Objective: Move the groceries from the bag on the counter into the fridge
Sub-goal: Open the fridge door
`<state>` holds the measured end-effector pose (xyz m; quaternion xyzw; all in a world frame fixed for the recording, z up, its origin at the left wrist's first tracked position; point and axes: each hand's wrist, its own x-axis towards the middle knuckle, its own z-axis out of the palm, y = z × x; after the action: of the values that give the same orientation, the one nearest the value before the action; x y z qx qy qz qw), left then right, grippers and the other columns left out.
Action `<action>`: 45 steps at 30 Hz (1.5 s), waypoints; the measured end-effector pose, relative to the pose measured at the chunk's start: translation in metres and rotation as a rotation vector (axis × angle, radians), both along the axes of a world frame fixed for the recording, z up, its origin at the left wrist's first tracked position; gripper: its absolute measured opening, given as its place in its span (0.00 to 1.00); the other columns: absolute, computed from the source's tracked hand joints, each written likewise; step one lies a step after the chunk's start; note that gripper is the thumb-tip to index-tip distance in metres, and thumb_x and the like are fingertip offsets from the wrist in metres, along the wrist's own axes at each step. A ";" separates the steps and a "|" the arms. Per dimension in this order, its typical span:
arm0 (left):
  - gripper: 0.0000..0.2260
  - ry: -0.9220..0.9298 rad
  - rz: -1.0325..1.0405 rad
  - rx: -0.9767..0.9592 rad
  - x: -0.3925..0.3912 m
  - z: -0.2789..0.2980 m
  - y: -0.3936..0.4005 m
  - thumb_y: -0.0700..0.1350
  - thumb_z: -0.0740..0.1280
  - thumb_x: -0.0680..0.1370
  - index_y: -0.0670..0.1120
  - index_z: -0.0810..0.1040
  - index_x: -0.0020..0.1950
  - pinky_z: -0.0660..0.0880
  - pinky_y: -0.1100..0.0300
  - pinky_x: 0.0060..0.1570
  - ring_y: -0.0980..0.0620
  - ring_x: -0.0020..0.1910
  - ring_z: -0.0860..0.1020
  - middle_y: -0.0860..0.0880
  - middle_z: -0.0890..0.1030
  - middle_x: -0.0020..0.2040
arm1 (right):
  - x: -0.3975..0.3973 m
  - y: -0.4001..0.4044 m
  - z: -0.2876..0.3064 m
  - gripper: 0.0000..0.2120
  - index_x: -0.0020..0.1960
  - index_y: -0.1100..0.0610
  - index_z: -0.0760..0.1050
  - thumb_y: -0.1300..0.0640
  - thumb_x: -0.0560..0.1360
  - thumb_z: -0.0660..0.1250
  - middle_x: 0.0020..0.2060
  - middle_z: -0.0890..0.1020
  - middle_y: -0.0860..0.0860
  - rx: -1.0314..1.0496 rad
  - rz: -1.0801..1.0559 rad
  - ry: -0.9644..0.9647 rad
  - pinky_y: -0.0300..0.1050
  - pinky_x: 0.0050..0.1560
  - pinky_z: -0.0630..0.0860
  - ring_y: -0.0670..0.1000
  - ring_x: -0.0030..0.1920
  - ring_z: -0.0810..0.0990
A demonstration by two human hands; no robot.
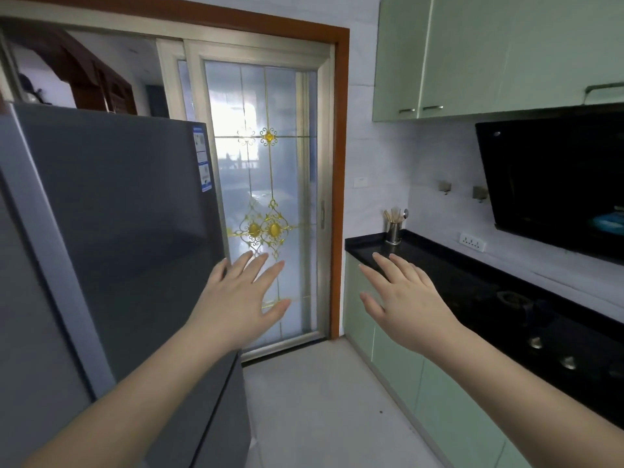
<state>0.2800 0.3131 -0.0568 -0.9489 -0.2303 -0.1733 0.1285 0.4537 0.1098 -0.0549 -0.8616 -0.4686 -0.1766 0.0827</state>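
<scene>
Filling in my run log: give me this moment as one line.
left hand: open, empty | right hand: open, empty | fridge: doors closed | counter: no bag in view | groceries: none seen

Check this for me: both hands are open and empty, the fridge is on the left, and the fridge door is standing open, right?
Not quite. The head view shows the fridge door closed. The rest holds: left hand and right hand are open and empty, fridge on the left.

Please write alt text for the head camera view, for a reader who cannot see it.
Two open, empty hands, left hand and right hand, reach forward in a kitchen. A closed grey fridge stands left, a black counter right, a glass door ahead; no bag shows.
</scene>
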 end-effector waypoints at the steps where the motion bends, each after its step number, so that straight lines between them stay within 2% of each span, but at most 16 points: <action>1: 0.36 0.003 0.024 -0.001 0.003 -0.001 0.007 0.69 0.37 0.72 0.57 0.50 0.79 0.46 0.46 0.75 0.50 0.78 0.49 0.52 0.54 0.80 | 0.008 0.010 -0.004 0.26 0.77 0.47 0.54 0.42 0.81 0.47 0.78 0.54 0.49 -0.001 0.021 0.000 0.50 0.75 0.46 0.53 0.78 0.49; 3: 0.34 0.014 0.079 0.003 0.010 -0.002 0.020 0.68 0.39 0.74 0.58 0.50 0.79 0.46 0.46 0.75 0.50 0.78 0.48 0.52 0.54 0.80 | 0.024 0.031 -0.011 0.26 0.77 0.47 0.54 0.41 0.81 0.45 0.78 0.55 0.50 -0.027 0.068 -0.003 0.50 0.75 0.46 0.53 0.77 0.50; 6: 0.31 0.026 0.162 0.028 0.022 -0.006 0.038 0.67 0.42 0.76 0.60 0.50 0.78 0.46 0.46 0.75 0.50 0.78 0.48 0.54 0.53 0.80 | 0.053 0.068 -0.019 0.35 0.76 0.47 0.57 0.38 0.74 0.35 0.77 0.59 0.51 -0.024 0.144 0.001 0.52 0.74 0.50 0.55 0.77 0.54; 8: 0.31 0.040 0.214 0.018 0.030 -0.007 0.045 0.68 0.42 0.76 0.60 0.50 0.78 0.46 0.46 0.75 0.49 0.78 0.48 0.53 0.53 0.80 | 0.073 0.089 -0.021 0.32 0.77 0.48 0.56 0.40 0.76 0.38 0.77 0.59 0.52 -0.034 0.197 0.017 0.53 0.74 0.51 0.55 0.76 0.55; 11: 0.32 0.046 0.311 0.006 0.046 -0.008 0.055 0.68 0.41 0.76 0.59 0.50 0.79 0.45 0.46 0.76 0.49 0.78 0.47 0.53 0.53 0.80 | 0.104 0.121 -0.022 0.26 0.78 0.47 0.48 0.43 0.81 0.45 0.78 0.53 0.50 -0.085 0.295 0.067 0.54 0.75 0.52 0.54 0.77 0.53; 16: 0.32 0.031 0.476 0.034 0.057 -0.010 0.065 0.68 0.42 0.76 0.57 0.52 0.79 0.45 0.48 0.76 0.48 0.79 0.47 0.52 0.54 0.80 | 0.133 0.171 -0.022 0.27 0.78 0.46 0.45 0.42 0.82 0.44 0.79 0.50 0.50 -0.150 0.439 0.091 0.54 0.75 0.49 0.55 0.78 0.50; 20: 0.35 0.059 0.625 -0.008 0.044 -0.023 0.067 0.69 0.38 0.74 0.57 0.51 0.79 0.43 0.49 0.76 0.48 0.79 0.46 0.53 0.52 0.80 | 0.134 0.208 -0.022 0.26 0.78 0.47 0.46 0.43 0.82 0.45 0.79 0.51 0.50 -0.131 0.558 0.114 0.53 0.75 0.50 0.55 0.77 0.51; 26: 0.38 0.040 0.848 -0.046 -0.008 -0.025 0.066 0.69 0.33 0.70 0.60 0.48 0.78 0.44 0.49 0.76 0.48 0.79 0.46 0.53 0.52 0.80 | 0.098 0.271 -0.017 0.26 0.78 0.46 0.47 0.42 0.81 0.45 0.78 0.53 0.49 -0.069 0.736 0.183 0.53 0.74 0.51 0.54 0.77 0.51; 30: 0.37 -0.015 0.964 -0.063 -0.046 -0.029 0.066 0.68 0.34 0.71 0.59 0.56 0.78 0.54 0.49 0.73 0.47 0.76 0.58 0.51 0.64 0.76 | 0.050 0.306 -0.024 0.27 0.78 0.46 0.44 0.42 0.81 0.45 0.79 0.48 0.48 -0.066 0.847 0.139 0.53 0.75 0.45 0.54 0.78 0.46; 34: 0.34 -0.020 1.050 -0.068 -0.085 -0.043 0.069 0.68 0.41 0.75 0.54 0.65 0.75 0.63 0.46 0.69 0.45 0.72 0.66 0.48 0.71 0.72 | 0.001 0.329 -0.028 0.28 0.78 0.46 0.44 0.41 0.81 0.46 0.79 0.47 0.47 -0.066 0.960 0.091 0.54 0.75 0.42 0.54 0.78 0.44; 39: 0.34 -0.105 1.134 -0.057 -0.123 -0.042 0.079 0.68 0.42 0.75 0.54 0.66 0.74 0.64 0.45 0.67 0.45 0.72 0.67 0.48 0.70 0.72 | -0.049 0.347 -0.009 0.28 0.78 0.46 0.46 0.42 0.80 0.47 0.79 0.49 0.48 0.040 1.119 -0.012 0.55 0.75 0.42 0.54 0.78 0.44; 45: 0.37 -0.146 1.198 -0.052 -0.137 -0.024 0.093 0.69 0.35 0.73 0.56 0.57 0.77 0.59 0.47 0.71 0.47 0.75 0.60 0.50 0.63 0.77 | -0.089 0.359 0.021 0.27 0.78 0.49 0.54 0.44 0.80 0.50 0.78 0.55 0.51 0.270 1.267 -0.104 0.57 0.74 0.45 0.56 0.77 0.49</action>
<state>0.1432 0.4064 -0.0808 -0.6427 -0.7370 -0.1297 0.1644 0.3647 0.4693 -0.0343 -0.3906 -0.8633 -0.1924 0.2554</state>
